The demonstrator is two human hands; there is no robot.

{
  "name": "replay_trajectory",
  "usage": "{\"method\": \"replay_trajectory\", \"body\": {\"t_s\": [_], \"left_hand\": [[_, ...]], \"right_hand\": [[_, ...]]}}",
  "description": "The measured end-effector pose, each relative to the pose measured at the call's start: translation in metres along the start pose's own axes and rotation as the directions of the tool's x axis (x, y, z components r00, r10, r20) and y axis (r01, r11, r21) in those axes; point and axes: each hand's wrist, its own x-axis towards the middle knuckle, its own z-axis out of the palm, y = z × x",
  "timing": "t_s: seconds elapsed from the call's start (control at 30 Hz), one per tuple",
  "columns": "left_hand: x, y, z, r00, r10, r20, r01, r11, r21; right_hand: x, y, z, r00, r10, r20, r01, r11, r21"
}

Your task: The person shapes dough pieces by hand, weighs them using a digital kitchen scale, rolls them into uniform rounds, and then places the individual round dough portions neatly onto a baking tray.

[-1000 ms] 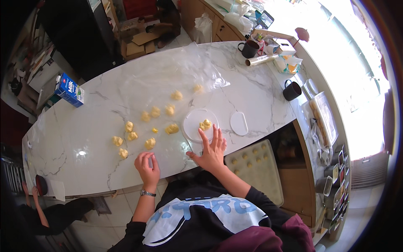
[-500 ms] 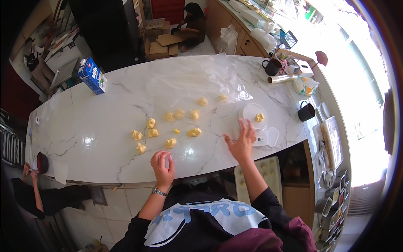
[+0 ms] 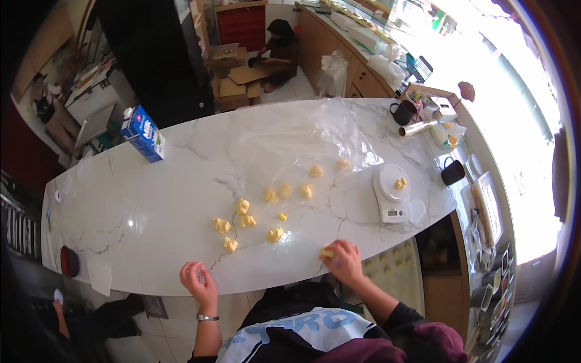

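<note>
A lump of yellow dough point(image 3: 327, 252) was clamped in the right hand point(image 3: 346, 263) near the marble counter's point(image 3: 157, 242) front edge, while the left hand point(image 3: 201, 288) was held farther left, thumb and fingertips apart.

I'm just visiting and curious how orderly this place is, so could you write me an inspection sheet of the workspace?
Surface: glossy white counter with grey veins.
Job's things: yellow dough lumps spread on the counter; one smaller lump on the white scale.
Clutter: blue milk carton, crumpled clear plastic sheet, two dark mugs toward the right.
Grippers: bare hands; the right hand grips a dough piece; the left hand is loosely curled, nothing seen in it.
Cables: nothing seen.
Surroundings: pale tray below the counter's edge; cardboard boxes behind, with a person beside them.
</note>
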Motion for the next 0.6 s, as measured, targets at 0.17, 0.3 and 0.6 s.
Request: {"method": "replay_trajectory", "body": {"t_s": [0.17,0.3,0.6], "left_hand": [[0.016,-0.016,0.013,0.994,0.029,0.107,-0.034,0.998,0.046],[0.013,-0.027,0.003,0.992,-0.004,0.130,-0.004,0.998,0.060],[0.009,-0.020,0.007,1.000,-0.002,-0.013,0.002,0.999,0.045]], "right_hand": [[0.070,0.012,0.050,0.977,-0.005,-0.214,0.005,1.000,-0.002],[0.008,-0.007,0.048,0.988,-0.076,0.136,0.018,0.922,0.387],[0.052,-0.004,0.052,0.987,-0.074,0.142,0.041,0.974,0.222]]}}
